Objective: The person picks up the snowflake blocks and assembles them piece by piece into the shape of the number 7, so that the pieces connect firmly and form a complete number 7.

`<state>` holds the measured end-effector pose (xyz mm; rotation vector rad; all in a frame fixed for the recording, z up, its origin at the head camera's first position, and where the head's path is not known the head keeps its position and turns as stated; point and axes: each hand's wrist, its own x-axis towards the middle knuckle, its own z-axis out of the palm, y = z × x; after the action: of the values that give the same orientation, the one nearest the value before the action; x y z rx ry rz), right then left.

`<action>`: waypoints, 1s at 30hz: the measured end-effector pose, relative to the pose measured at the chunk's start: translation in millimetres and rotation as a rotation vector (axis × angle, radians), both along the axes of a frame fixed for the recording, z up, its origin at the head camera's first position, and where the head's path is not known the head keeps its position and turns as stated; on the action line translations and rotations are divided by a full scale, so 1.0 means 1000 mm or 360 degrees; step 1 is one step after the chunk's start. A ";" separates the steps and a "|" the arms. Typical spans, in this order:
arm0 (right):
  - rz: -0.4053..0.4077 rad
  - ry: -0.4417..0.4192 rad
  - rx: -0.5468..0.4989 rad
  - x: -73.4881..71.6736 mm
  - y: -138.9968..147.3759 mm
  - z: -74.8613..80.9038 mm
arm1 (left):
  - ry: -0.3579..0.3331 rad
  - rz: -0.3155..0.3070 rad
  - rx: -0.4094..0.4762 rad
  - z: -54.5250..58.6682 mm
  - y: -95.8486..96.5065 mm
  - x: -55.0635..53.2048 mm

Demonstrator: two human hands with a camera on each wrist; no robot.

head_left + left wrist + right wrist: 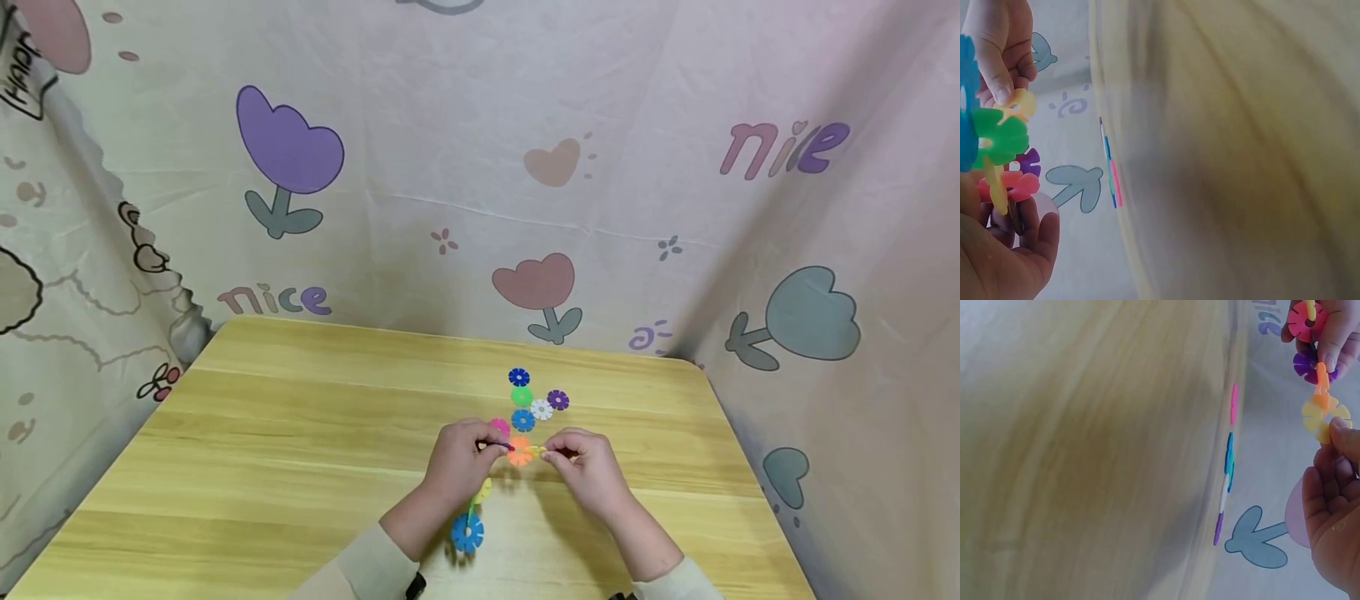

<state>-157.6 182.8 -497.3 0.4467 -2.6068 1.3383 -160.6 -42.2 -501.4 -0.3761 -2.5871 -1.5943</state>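
Note:
My left hand (463, 462) pinches a purple slotted flower disc (1305, 365) between thumb and fingers. It belongs to a chain with a pink disc (1305, 324), a green disc (1002, 134), a yellow disc (484, 490) and a blue disc (468, 533) hanging below that hand. Between the two hands is an orange disc (520, 451), edge to edge with the purple one. My right hand (588, 471) pinches another yellow disc (1325, 417), which meets the orange disc's other side. How deep the slots sit, I cannot tell.
Loose discs lie flat on the wooden table (285, 450) beyond the hands: dark blue (519, 377), light green (522, 396), purple (558, 400), white (542, 409), blue (522, 420) and pink (499, 427). A printed curtain (420, 167) hangs behind the table and at both sides.

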 end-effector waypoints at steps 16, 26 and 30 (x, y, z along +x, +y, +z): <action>-0.0014 0.0058 -0.0036 0.001 -0.014 -0.003 | 0.0250 -0.0043 -0.0396 0.009 0.005 -0.003; 0.0055 0.0156 -0.0094 0.002 -0.025 -0.006 | 0.0367 -0.0012 -0.0461 0.004 0.004 -0.001; 0.0081 0.0153 -0.0098 0.001 -0.028 -0.007 | 0.0390 -0.0009 -0.0481 0.003 0.002 -0.002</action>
<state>-156.1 154.7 -504.3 0.5567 -2.4854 1.3731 -162.8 -40.1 -498.9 -0.5606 -2.6304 -1.0764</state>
